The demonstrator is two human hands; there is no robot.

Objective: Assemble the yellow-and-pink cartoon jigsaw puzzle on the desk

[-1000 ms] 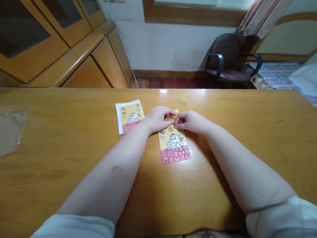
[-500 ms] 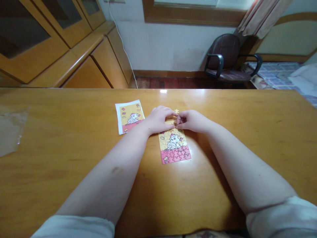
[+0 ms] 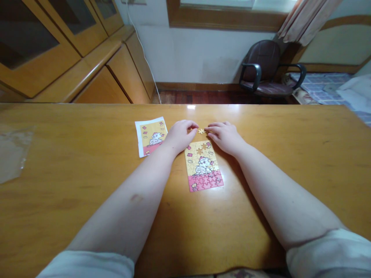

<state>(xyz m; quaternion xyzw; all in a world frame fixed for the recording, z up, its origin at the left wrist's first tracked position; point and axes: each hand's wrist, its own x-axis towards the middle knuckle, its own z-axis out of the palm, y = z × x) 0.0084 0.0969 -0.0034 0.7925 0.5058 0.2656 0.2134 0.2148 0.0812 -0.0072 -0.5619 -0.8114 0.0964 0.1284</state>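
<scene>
A jigsaw puzzle (image 3: 204,179) lies flat on the table, yellow above and pink below, with a white cartoon animal in a red hat. Gaps near its top show the brown table through the yellow. Just beyond its far edge sits a loose yellow puzzle piece (image 3: 201,131), between my two hands. My left hand (image 3: 182,135) rests to its left, thumb and fingers curved but apart, holding nothing visible. From the other side my right hand (image 3: 225,136) reaches in with fingers stretched out, fingertips beside the piece; whether they touch it is unclear.
Left of the puzzle lies a printed picture sheet (image 3: 145,141) with the same design, partly behind my left hand. A clear plastic bag (image 3: 14,152) is at the table's left. Beyond the wooden table (image 3: 101,185) stand a cabinet (image 3: 98,83) and an armchair (image 3: 265,63).
My hands have moved apart and away from the puzzle's top, toward the loose yellow piece, uncovering the upper rows and gaps. My right hand's pinch has opened. The loose piece now lies slightly further left.
</scene>
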